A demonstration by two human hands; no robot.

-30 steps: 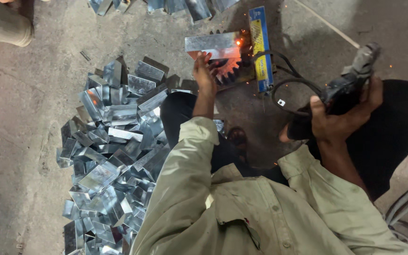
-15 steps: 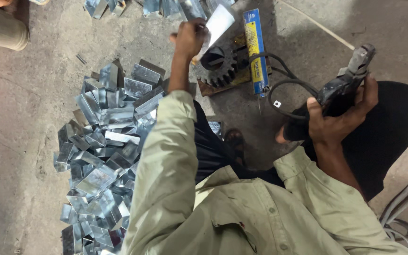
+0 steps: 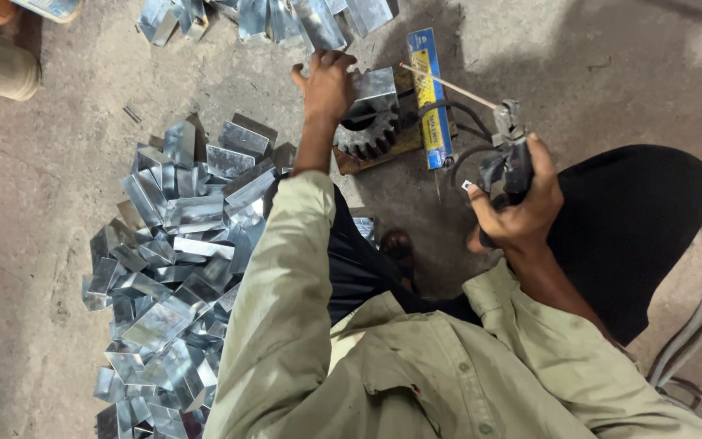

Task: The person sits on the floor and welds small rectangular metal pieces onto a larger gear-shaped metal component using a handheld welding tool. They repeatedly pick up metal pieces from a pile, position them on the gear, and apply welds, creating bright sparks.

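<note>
Now | left hand (image 3: 328, 84) fingers clasp metal piece (image 3: 374, 91) | right hand (image 3: 520, 207) fingers grip welding holder (image 3: 510, 154)

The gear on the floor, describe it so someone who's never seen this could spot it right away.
Start at the big heap of shiny bent metal pieces, then look right, past the left hand. The gear lies on a small wooden board beside a blue and yellow box. It is the only dark, round, toothed thing there.
</note>
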